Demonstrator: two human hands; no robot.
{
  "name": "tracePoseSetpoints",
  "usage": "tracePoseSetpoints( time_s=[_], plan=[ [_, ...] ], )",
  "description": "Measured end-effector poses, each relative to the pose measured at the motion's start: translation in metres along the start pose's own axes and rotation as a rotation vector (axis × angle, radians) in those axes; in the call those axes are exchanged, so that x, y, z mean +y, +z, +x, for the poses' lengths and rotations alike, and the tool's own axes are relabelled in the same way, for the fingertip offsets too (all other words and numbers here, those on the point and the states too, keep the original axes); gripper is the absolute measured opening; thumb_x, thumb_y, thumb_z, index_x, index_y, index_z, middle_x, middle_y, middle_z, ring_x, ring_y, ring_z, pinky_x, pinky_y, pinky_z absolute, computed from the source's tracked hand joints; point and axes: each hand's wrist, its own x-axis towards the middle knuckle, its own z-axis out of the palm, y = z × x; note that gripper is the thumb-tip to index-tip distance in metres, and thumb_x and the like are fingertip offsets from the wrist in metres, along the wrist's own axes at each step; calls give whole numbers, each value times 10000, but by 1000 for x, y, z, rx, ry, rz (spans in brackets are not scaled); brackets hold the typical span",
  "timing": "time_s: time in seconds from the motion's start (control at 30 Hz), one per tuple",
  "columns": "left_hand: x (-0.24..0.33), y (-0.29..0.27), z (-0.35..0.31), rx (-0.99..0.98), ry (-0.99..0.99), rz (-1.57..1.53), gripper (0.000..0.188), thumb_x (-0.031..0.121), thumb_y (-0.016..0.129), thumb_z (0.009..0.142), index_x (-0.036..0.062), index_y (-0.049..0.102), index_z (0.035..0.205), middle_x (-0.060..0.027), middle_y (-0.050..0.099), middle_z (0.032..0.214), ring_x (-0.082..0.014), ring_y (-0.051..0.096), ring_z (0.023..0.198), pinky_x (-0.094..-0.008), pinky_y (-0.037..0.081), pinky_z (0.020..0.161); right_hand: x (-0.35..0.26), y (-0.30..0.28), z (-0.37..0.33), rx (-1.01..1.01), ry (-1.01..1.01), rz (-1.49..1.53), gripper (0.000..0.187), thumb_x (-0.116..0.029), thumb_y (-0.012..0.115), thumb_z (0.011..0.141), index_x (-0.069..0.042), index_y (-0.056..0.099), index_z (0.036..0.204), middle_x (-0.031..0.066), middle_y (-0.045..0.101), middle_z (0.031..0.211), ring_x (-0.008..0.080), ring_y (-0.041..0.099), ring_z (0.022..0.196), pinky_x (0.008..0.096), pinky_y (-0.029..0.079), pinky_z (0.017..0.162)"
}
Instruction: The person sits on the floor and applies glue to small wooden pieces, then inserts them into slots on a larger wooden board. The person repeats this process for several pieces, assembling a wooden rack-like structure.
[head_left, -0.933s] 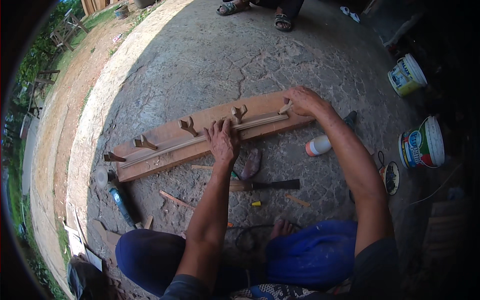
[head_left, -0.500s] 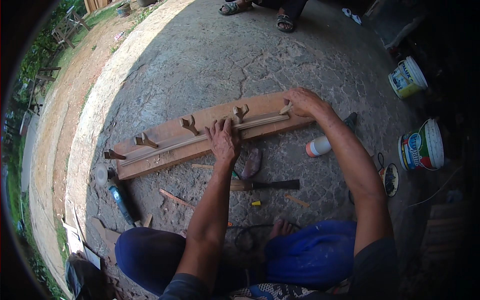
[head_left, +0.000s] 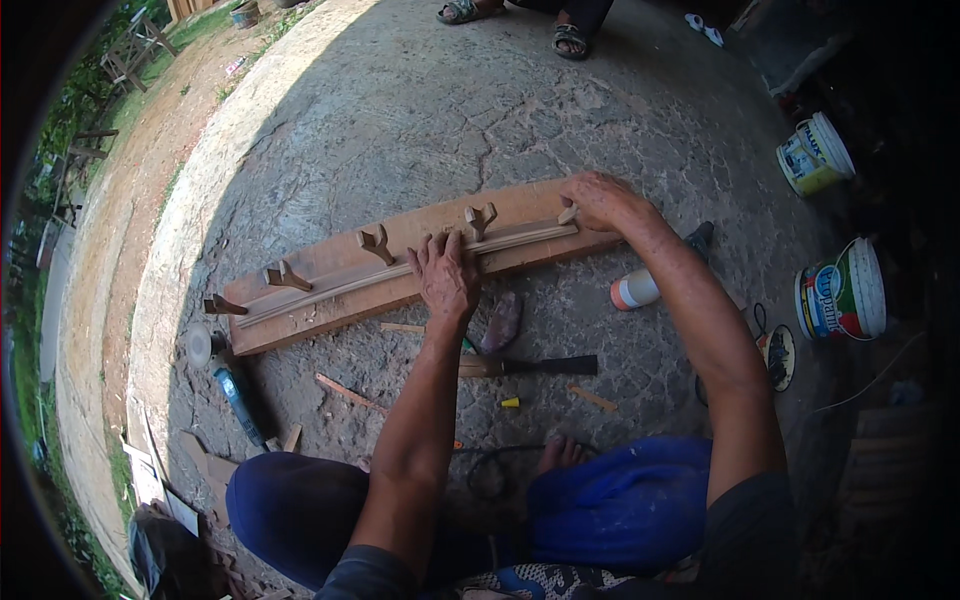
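Note:
A long grooved wooden strip [head_left: 345, 287] lies on a thick wooden plank [head_left: 330, 318], with several notched wooden pegs, such as the middle peg [head_left: 376, 244], standing along it. My left hand [head_left: 447, 275] rests over the strip near its middle, fingers spread and pressing on it; its thumb is mostly hidden. At the strip's right end, my right hand [head_left: 602, 203] is closed round another wooden peg [head_left: 568, 216], of which only one end shows beside the fingers.
Near the plank lie an angle grinder [head_left: 236, 400], a chisel [head_left: 530, 367], a dark stone [head_left: 502, 322], a yellow cap [head_left: 511, 403] and a bottle [head_left: 636, 290]. Paint buckets [head_left: 845, 290] stand at right. Another person's sandalled feet [head_left: 570, 41] are at the far side.
My right hand and the peg in it have shifted slightly left, and the peg's visible end has turned a little. My left hand stays on the strip.

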Motion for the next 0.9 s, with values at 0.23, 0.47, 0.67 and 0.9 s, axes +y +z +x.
tracePoseSetpoints(
  time_s=[0.23, 0.47, 0.67, 0.9],
  plan=[
    [4, 2, 1, 9, -17, -13, 453, 303, 611, 918, 91, 619, 1318, -139, 581, 1358, -357, 421, 1381, -590, 161, 1218, 7, 9, 6, -8, -3, -20, 171, -67, 690, 830, -41, 678, 999, 187, 713, 1074, 358, 676, 1077, 468, 541, 886],
    [-1, 0, -2, 3, -12, -29, 464, 296, 622, 912, 96, 606, 1330, -145, 579, 1355, -371, 410, 1393, -594, 160, 1219, 5, -3, -5, 80, -124, 143, 357, -8, 713, 803, -67, 571, 1125, 138, 623, 1155, 340, 625, 1118, 461, 510, 941],
    [3, 1, -1, -12, -31, -46, 475, 298, 624, 908, 106, 594, 1341, -143, 573, 1360, -380, 412, 1393, -598, 157, 1221, 6, -9, -9, 19, -88, 9, 448, -72, 801, 774, -64, 553, 1146, 140, 600, 1162, 350, 607, 1139, 444, 507, 952],
    [2, 0, 0, -8, -34, -42, 467, 280, 626, 904, 110, 596, 1338, -136, 569, 1361, -375, 413, 1394, -593, 159, 1222, -12, -25, -4, -64, 68, -115, 447, -261, 792, 828, -47, 605, 1173, 193, 674, 1156, 377, 640, 1111, 483, 518, 934]
  ],
)
